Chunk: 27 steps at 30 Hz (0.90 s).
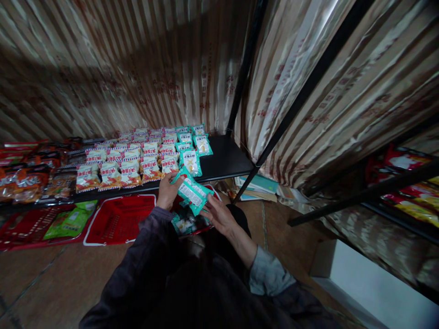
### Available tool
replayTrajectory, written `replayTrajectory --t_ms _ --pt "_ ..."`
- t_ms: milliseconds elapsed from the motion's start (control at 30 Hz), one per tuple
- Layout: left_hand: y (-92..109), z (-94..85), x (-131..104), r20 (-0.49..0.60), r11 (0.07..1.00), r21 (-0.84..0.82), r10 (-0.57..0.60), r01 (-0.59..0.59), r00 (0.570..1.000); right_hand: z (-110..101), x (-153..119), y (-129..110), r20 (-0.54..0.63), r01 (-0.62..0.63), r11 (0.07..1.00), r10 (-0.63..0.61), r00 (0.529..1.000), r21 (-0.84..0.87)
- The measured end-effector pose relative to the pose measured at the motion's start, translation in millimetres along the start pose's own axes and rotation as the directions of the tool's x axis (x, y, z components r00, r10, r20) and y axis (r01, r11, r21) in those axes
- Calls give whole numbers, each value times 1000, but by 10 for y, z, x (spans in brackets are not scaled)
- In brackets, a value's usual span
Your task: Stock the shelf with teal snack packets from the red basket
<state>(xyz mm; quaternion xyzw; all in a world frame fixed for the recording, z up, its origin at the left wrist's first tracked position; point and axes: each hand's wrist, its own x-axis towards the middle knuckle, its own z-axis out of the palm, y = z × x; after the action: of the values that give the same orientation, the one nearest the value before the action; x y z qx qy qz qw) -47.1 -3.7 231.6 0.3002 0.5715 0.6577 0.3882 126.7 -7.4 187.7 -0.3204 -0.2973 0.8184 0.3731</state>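
My left hand (pixel 167 191) grips one end of a teal snack bag (pixel 192 192), its printed back label turned up. At the bag's other end, my right hand (pixel 220 214) holds the lower right corner between thumb and fingers. Below the bag, a red basket (pixel 206 227) between my knees contains more teal packets (pixel 185 224), partly hidden by my hands. Just beyond, teal-and-white snack bags (pixel 190 162) stand in a row on the black shelf (pixel 224 157), beside rows of white-and-orange snack bags (pixel 151 168).
Left along the shelf lie orange-and-black packets (pixel 30 180). An empty red basket (pixel 118 219) and another with green packages (pixel 70 221) sit on the tiled floor. Black shelf posts (pixel 245 183) and pleated curtains (pixel 164 68) surround the corner. A white box (pixel 373 283) is at right.
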Motion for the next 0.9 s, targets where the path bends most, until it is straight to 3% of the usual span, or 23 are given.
replayTrajectory --t_ms 400,767,900 --pt "-102 -107 114 64 993 -29 -110 112 992 -97 28 50 -214 38 999 -30 976 34" --pt "-129 -96 176 -52 994 -30 -111 110 992 -32 -73 162 -230 186 977 -206 951 -106" --pt "-144 -98 194 -54 995 -25 -103 102 993 -2 -104 164 -220 195 976 -213 952 -102"
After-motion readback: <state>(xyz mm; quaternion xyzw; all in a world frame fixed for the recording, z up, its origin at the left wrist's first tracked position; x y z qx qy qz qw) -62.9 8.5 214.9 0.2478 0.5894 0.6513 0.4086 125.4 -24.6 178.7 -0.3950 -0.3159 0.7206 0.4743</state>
